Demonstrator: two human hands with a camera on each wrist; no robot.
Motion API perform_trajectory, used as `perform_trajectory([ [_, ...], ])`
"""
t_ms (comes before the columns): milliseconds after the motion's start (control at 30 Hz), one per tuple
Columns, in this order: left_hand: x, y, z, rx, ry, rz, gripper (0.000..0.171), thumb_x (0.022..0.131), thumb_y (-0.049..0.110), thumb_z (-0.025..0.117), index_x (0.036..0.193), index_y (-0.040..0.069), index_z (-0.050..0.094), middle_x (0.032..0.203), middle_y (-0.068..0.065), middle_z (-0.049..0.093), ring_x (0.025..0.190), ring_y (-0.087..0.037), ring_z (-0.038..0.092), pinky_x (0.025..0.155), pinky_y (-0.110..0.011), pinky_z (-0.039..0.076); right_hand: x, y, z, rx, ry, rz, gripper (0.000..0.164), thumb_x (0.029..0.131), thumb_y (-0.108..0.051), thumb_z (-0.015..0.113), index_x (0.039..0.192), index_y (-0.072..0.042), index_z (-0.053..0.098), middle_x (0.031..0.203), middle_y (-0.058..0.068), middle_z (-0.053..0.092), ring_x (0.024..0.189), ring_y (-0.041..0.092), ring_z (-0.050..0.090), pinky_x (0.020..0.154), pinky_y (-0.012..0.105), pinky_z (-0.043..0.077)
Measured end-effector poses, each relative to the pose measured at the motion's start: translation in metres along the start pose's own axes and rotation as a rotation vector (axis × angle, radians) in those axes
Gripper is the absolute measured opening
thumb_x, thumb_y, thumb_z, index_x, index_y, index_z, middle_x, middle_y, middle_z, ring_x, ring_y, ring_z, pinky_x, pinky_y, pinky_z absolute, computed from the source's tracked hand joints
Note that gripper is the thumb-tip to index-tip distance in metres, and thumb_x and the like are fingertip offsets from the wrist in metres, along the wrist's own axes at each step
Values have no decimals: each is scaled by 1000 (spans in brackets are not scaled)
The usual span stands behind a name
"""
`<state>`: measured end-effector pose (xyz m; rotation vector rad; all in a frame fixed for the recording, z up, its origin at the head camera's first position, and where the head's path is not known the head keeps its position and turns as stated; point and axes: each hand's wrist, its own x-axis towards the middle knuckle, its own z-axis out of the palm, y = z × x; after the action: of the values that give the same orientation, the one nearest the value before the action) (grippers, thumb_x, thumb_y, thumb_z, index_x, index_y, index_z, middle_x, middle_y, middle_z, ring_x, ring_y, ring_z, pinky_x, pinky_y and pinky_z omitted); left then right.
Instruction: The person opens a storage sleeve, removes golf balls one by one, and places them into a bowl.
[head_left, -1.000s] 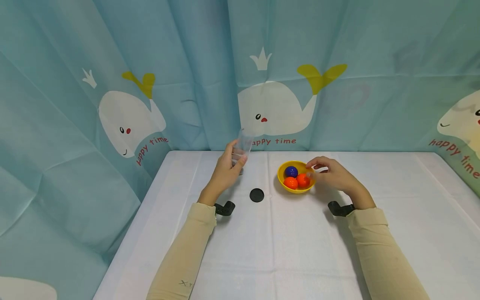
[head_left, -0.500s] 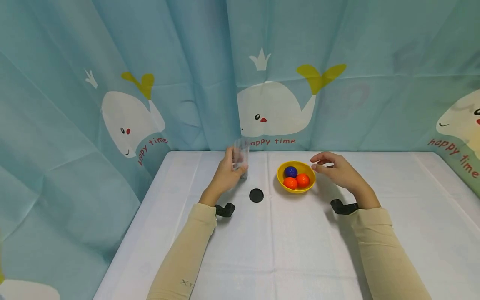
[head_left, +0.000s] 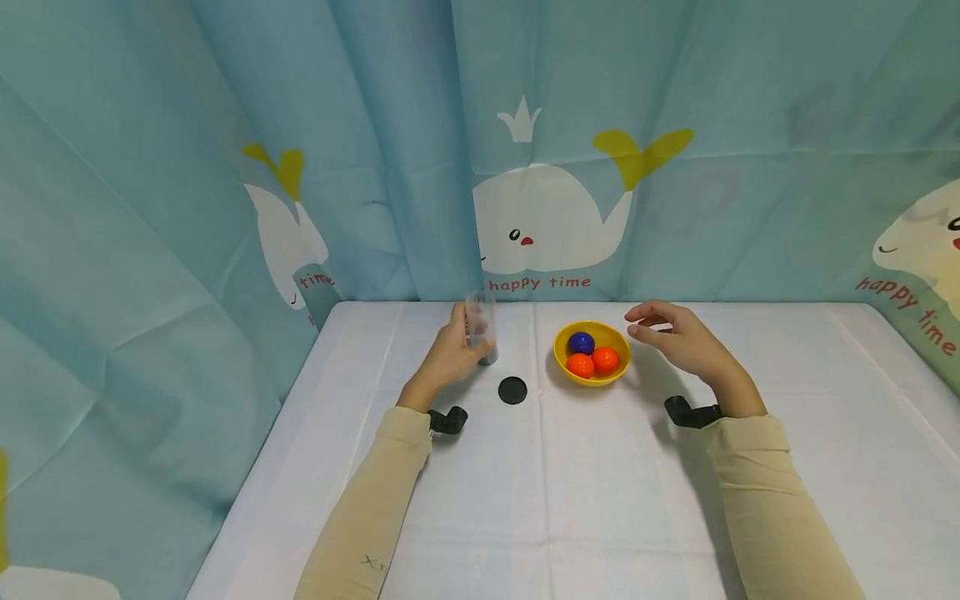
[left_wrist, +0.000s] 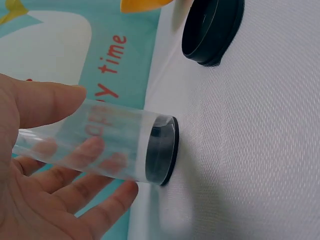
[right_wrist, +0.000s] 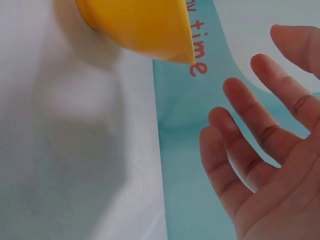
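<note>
My left hand (head_left: 447, 354) is around a clear plastic tube (head_left: 482, 312) with a dark base, thumb on one side and fingers behind it. In the left wrist view the tube's black base (left_wrist: 162, 152) meets the tablecloth, and the fingers (left_wrist: 82, 192) show partly through the clear wall. A round black lid (head_left: 513, 390) lies on the table just in front of the tube. Right of it, a yellow bowl (head_left: 566, 371) holds a blue ball (head_left: 581, 343) and two orange balls (head_left: 606, 360). My right hand (head_left: 678, 340) hovers beside the bowl, fingers relaxed and holding nothing.
A white cloth covers the table (head_left: 615, 492). Behind it and along the left hangs a blue curtain (head_left: 405, 167) printed with whales, close to the table's back edge. Black camera mounts (head_left: 450, 420) sit at both wrists.
My left hand has lowered the tube from a tilted, raised pose to upright on the table. The right hand has drawn back to the right, away from the bowl; the balls stay inside.
</note>
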<state>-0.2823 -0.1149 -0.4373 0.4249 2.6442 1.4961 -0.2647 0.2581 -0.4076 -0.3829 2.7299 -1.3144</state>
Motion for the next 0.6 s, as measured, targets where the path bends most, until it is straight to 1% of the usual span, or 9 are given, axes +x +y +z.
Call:
perform_trajectory([
  [133,0,-2,-3,14,-29,-14,55,100,19,67,145,10,36,143,-12,57,134,-32,54,111,-50,45,-2,2,0,-6,6,0,38,105,-33,59,129,-3,60,132,17,62,123,30,55,104,42,46],
  [233,-1,-5,-9,27,-59,-47,67,98,22,71,151,12,31,147,-12,53,139,-32,50,113,-51,44,-2,3,0,-12,12,-1,37,104,-34,59,128,-6,61,131,15,63,121,26,55,100,35,46],
  [333,-3,-8,-19,59,-106,-76,79,95,24,74,157,16,25,153,-14,49,145,-32,45,116,-53,40,-2,5,0,-15,18,8,38,105,-34,58,129,-6,61,130,13,64,121,25,54,100,35,46],
  [433,-8,-7,-29,102,-155,-88,84,93,22,74,159,20,22,157,-15,46,148,-33,41,118,-55,38,-3,8,-1,-10,16,24,39,105,-34,58,131,-5,59,131,13,63,124,26,54,101,39,45],
  [533,-12,-5,-37,153,-182,-93,84,93,19,72,161,18,22,158,-15,44,148,-35,40,117,-55,39,-4,11,-1,-8,19,32,40,105,-33,57,132,-4,58,132,14,63,125,26,53,102,41,45],
  [600,-14,-5,-42,188,-188,-101,83,95,18,70,162,16,21,159,-17,43,149,-36,40,117,-55,39,-6,11,-2,-8,22,33,40,105,-34,57,132,-4,58,133,14,62,125,27,53,102,42,45],
])
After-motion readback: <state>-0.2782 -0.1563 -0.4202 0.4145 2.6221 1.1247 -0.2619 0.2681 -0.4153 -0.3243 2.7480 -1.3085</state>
